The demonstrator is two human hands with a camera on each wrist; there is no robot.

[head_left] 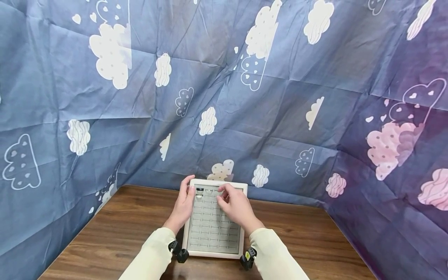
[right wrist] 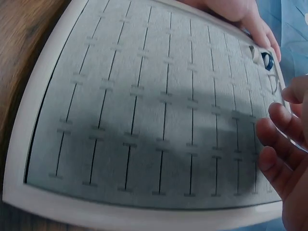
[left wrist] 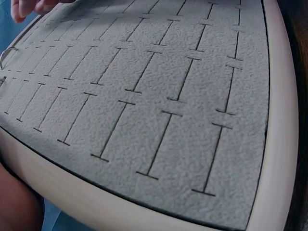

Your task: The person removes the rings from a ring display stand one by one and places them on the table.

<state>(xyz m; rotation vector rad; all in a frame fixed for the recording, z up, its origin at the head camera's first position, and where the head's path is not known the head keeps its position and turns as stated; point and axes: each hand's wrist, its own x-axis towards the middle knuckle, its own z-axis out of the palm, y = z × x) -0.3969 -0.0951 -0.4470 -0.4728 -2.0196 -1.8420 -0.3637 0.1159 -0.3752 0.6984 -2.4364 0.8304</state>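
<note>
Left hand (head_left: 182, 204) gripping left rim of slotted tray (head_left: 214, 254); right hand (head_left: 237, 205) over upper part, cannot tell whether holding anything; dark ring (head_left: 200, 189) upper left

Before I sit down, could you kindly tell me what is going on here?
A person's left hand grips the left edge of a ring tray, while the right hand is over its upper part, close to the slots. Whether it pinches a ring is too unclear to tell. In the head view, the tray's upper left holds a dark ring, a pale ring just below it and a silver ring to the dark one's right. The other slots in plain view hold none.
</note>
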